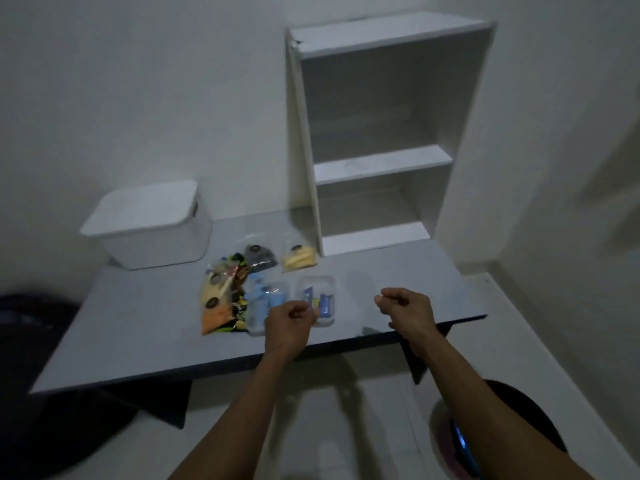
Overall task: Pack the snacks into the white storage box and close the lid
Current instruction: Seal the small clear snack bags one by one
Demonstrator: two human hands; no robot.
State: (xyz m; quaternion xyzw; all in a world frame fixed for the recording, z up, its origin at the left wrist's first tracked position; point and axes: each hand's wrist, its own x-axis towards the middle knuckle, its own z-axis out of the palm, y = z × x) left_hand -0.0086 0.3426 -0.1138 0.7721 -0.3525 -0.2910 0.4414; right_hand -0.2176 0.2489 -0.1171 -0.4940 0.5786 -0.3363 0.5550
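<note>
The white storage box (152, 233) stands at the table's back left with its lid (145, 206) on. Right of it lie the snacks: a pile of colourful bags (221, 299), a dark bag (258, 258), a bag of pale yellow pieces (298, 258) and two clear tubs with blue packets, one (265, 299) beside the pile and one (320, 296) further right. My left hand (289, 322) hovers over the near edge of the two tubs, fingers curled, holding nothing. My right hand (408, 311) hangs above bare table to the right, fingers also curled and empty.
A white open shelf unit (377, 164) stands at the table's back right against the wall. The grey table (138, 334) has a dark front edge. A dark round object (31, 358) sits on the floor at left, another dark object (460, 441) at lower right.
</note>
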